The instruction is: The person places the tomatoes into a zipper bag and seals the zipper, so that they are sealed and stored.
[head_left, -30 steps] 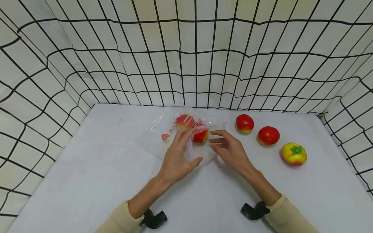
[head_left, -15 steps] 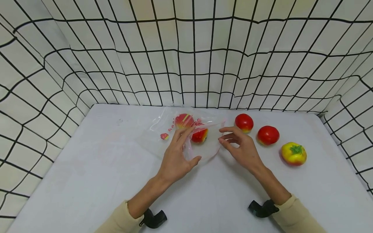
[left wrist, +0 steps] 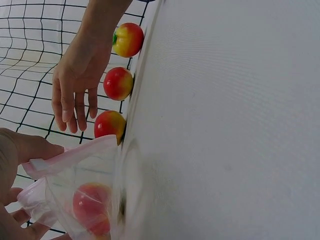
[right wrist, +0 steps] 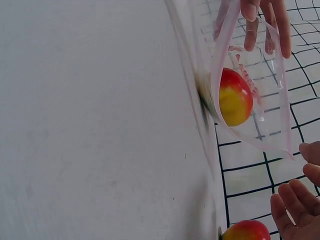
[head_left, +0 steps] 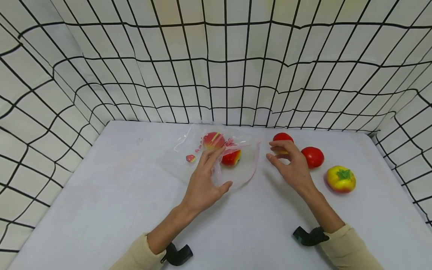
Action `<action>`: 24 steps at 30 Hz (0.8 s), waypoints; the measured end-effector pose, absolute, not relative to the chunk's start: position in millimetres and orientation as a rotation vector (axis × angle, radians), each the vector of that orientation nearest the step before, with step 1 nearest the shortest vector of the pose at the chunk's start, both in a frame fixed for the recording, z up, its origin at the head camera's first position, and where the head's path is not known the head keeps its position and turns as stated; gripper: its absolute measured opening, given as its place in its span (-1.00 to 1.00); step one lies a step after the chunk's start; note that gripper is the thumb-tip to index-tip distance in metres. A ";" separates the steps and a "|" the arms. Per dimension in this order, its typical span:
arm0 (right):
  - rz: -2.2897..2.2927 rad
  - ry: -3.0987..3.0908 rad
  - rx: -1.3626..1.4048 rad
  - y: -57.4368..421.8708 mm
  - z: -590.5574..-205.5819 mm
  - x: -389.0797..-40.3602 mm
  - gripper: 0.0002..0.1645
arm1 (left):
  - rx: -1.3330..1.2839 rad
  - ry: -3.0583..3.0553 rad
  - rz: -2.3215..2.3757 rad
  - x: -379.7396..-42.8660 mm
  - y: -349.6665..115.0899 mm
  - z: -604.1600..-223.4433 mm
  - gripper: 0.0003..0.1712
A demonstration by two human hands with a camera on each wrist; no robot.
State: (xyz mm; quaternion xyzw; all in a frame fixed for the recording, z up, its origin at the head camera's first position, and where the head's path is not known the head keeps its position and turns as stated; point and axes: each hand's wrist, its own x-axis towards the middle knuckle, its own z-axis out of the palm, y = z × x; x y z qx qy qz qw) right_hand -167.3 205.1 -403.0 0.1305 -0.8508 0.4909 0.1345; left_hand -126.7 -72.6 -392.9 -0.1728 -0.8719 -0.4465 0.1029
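Note:
My left hand (head_left: 204, 187) grips the upper edge of a clear plastic zip bag (head_left: 250, 177) with a pink rim. The bag's mouth gapes to the right. Two red-and-yellow toy tomatoes show in the bag: one tomato (head_left: 231, 157) near the mouth and another (head_left: 213, 139) farther back, under the printed film. My right hand (head_left: 293, 167), fingers loosely bent and holding nothing, hovers over the closest loose tomato (head_left: 282, 137) and partly covers it. In the left wrist view, my thumb (left wrist: 42, 148) lies along the pink rim.
Farther right on the white table (head_left: 101, 210) sit a red tomato (head_left: 312, 157) and a yellow one with a green leaf top (head_left: 341, 179). Black netting (head_left: 226, 75) over white walls encloses the back and both sides.
My right hand has moved right, away from the bag's mouth, to the nearest loose tomato. My left hand and the bag stay nearly in place.

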 end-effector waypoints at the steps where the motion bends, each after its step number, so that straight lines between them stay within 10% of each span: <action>1: 1.428 -2.459 0.374 206.5 -403.1 -168.1 -0.50 | -0.507 -2.575 -1.320 -126.4 -73.1 -393.0 0.10; 24: 1.293 -2.486 0.152 224.1 -397.2 -182.9 -0.39 | -0.520 -2.561 -1.344 -125.8 -75.9 -393.6 0.11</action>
